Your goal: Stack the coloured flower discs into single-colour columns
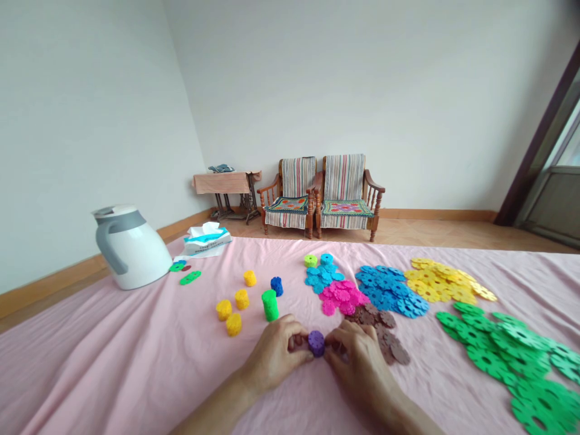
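A short stack of purple snowflake discs (316, 343) stands on the pink cloth between my two hands. My left hand (278, 350) has its fingers bent and its fingertips against the stack's left side. From the right, my right hand (360, 356) presses curled fingers to the other side. Just beyond my left hand is a tall green disc stack (270, 305), with a dark blue stack (277, 286) behind it. Several yellow stacks, one of them a yellow stack (234, 324), stand further left. Loose brown discs (385, 332) lie partly behind my right hand.
Loose pink discs (342, 296), light blue discs (324, 275), blue discs (389, 290), yellow discs (444, 281) and green discs (512, 350) spread over the right side. A white jug (140, 254) and a tissue box (206, 241) stand left. Two chairs (344, 181) are beyond the cloth (158, 362).
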`<state>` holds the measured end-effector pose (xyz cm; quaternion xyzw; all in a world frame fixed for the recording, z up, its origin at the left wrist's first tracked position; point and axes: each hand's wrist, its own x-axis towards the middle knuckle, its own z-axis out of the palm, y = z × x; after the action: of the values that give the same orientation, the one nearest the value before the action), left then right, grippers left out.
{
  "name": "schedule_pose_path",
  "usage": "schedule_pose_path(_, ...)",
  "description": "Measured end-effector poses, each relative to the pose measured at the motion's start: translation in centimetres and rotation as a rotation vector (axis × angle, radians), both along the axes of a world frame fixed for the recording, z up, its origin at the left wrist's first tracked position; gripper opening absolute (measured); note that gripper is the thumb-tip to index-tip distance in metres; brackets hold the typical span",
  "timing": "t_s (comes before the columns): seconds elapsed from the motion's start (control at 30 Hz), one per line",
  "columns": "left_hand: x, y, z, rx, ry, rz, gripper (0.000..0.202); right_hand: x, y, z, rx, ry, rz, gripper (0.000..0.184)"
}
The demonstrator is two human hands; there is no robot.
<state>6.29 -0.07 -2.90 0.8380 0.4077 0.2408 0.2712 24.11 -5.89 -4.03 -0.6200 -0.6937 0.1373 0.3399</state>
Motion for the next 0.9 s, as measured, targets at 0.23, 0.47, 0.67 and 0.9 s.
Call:
schedule_pose_path(0.23,0.0,-0.1,-0.1,0.005,0.01,0.001,0.01,-0.1,0.1,-0.1,-0.012,-0.007,-0.01,0.014)
schedule_pose_path(0.47,-0.1,0.1,0.0,-0.003,-0.015,-0.016,0.01,0.1,0.0,0.2,-0.002,-0.006,-0.01,0.015)
schedule_pose_path(0.67,-0.4,0.0,0.2,-0.015,-0.073,0.001,0.01,0.4,-0.6,0.7,0.036,-0.048,-0.003,0.016)
schedule_pose_path(0.9,-0.3,-0.3,0.9,-0.046,-0.016,-0.062,0.015,0.0,-0.6,1.0,-0.01,-0.077,0.004,0.017)
